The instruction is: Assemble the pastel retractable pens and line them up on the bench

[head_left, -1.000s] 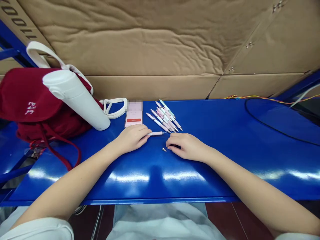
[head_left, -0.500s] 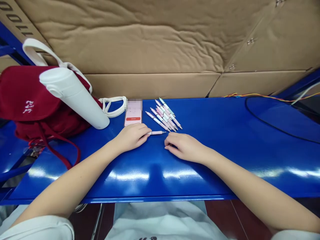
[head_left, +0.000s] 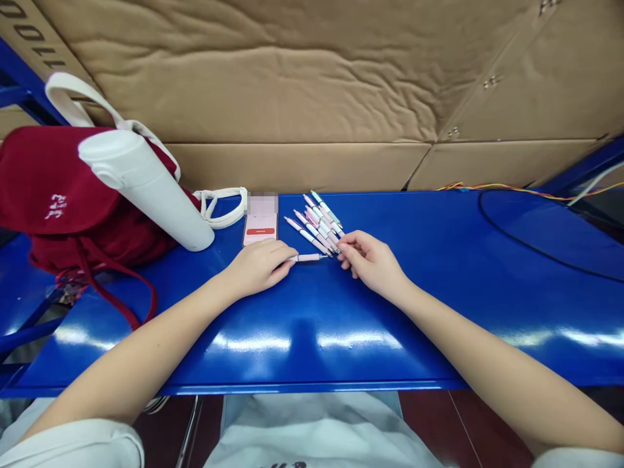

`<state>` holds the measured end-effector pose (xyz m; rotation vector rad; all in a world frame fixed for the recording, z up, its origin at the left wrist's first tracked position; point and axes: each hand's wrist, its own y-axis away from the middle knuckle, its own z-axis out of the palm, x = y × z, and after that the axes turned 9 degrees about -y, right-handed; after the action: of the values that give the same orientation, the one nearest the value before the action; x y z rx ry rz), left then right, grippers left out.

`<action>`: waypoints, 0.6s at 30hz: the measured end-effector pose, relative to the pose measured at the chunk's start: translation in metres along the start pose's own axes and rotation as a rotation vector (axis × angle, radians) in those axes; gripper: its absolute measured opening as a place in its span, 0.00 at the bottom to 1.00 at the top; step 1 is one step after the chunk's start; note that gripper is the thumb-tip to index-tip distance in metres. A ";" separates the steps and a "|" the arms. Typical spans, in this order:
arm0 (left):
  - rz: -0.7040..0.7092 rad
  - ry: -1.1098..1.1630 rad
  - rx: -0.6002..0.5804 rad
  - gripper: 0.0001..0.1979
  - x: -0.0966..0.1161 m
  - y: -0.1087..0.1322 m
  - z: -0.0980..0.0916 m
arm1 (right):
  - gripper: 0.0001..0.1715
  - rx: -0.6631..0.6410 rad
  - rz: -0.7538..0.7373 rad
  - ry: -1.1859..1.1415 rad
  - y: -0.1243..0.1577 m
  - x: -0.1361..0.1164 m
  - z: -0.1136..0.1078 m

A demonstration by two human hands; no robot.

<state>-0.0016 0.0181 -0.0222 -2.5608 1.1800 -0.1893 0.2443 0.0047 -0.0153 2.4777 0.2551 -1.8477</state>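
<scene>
A pale pink and white pen (head_left: 308,258) lies between the thumb and fingers of my left hand (head_left: 260,268), its thin, narrow tip pointing right. Just beyond it, a loose pile of several pastel click pens (head_left: 316,224) in pink, white and mint slants across the blue table. At the pile's near right end, my right hand (head_left: 369,263) has its thumb and fingertips pinched around the tip end of a pen. My fingers hide that pen's tip. The phone (head_left: 261,224) with a pink screen and a red button lies just behind my left hand.
A dark red bag (head_left: 73,182) with white straps stands at the left, and a white bottle (head_left: 151,192) leans against it. Cardboard (head_left: 302,166) lines the back of the blue table (head_left: 439,325). A black cable (head_left: 526,240) and thin coloured wires (head_left: 507,188) lie at the right.
My right hand has moved up and right from in front of the pen's tip to the near right end of the pile. My left hand has barely moved with its pen.
</scene>
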 end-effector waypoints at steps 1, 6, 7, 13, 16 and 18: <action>-0.003 0.000 0.002 0.13 0.001 0.000 0.000 | 0.08 0.003 0.007 -0.030 0.001 -0.001 0.001; 0.013 0.001 -0.017 0.13 0.004 0.000 0.000 | 0.07 -0.073 0.066 -0.226 0.002 -0.004 0.003; 0.015 0.001 -0.022 0.13 0.004 0.000 0.000 | 0.07 -0.089 0.073 -0.243 0.002 -0.004 0.003; 0.013 -0.003 -0.027 0.13 0.004 0.000 -0.001 | 0.08 -0.134 0.093 -0.250 0.001 -0.002 0.004; 0.020 -0.001 -0.019 0.13 0.003 0.000 0.000 | 0.08 -0.146 0.090 -0.231 0.001 -0.001 0.004; 0.019 0.002 -0.015 0.13 0.003 0.000 0.000 | 0.08 -0.151 0.090 -0.223 0.002 -0.001 0.005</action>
<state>0.0000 0.0158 -0.0224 -2.5620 1.2107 -0.1795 0.2399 0.0023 -0.0161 2.1287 0.2582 -1.9668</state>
